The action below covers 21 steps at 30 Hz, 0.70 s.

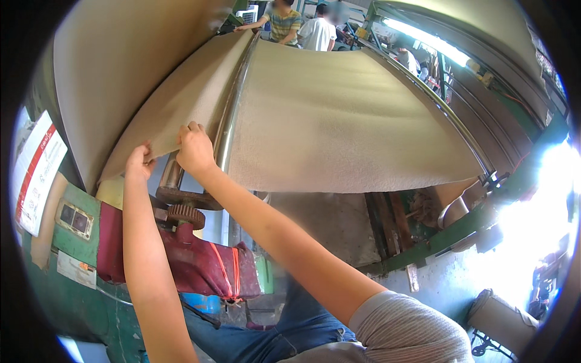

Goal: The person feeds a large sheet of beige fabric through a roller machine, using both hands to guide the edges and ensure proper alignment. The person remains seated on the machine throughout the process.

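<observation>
Fingers of our left hand [139, 162] and right hand [195, 149], pinching the beige felt sheet's edge [158, 140], risk being drawn toward the shiny steel roller [227, 130] and brown toothed gear [186, 216] below.

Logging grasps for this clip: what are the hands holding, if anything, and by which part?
Both hands grip the beige fabric sheet at its near edge, beside the metal roller: left hand at the corner, right hand nearer the roller.

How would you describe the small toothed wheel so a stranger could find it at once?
Start at the long shiny metal roller carrying the beige cloth. Follow it down to its near end, below the person's two hands. The rusty gear sits there above the red cover, the only toothed part.
</observation>
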Available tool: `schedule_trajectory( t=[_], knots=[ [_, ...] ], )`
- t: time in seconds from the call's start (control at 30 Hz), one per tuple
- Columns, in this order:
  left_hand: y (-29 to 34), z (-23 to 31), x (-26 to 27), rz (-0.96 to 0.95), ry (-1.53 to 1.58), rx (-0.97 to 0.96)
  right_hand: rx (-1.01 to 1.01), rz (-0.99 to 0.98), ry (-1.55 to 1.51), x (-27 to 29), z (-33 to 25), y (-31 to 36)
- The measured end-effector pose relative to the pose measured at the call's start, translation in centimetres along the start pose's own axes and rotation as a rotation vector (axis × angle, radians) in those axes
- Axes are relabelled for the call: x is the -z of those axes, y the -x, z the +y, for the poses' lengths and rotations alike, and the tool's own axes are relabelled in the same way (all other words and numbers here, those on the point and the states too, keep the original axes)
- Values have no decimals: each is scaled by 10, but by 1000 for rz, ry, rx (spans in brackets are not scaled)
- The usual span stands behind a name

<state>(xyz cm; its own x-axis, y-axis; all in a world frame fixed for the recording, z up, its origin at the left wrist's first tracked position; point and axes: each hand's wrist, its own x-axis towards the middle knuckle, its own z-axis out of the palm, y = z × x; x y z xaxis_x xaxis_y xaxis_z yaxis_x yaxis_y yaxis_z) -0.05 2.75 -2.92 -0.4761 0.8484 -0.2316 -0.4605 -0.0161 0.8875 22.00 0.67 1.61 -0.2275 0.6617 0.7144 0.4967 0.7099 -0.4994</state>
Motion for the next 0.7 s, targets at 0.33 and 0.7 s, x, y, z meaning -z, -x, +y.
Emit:
schedule_trajectory(
  t=[0.33, 0.7],
  knots=[
    [-16, 12, 26, 554, 226, -68, 47, 43, 2, -5, -7, -1],
    [-43, 27, 72, 438, 345, -130, 16, 37, 18, -11, -28, -3]
  ],
)
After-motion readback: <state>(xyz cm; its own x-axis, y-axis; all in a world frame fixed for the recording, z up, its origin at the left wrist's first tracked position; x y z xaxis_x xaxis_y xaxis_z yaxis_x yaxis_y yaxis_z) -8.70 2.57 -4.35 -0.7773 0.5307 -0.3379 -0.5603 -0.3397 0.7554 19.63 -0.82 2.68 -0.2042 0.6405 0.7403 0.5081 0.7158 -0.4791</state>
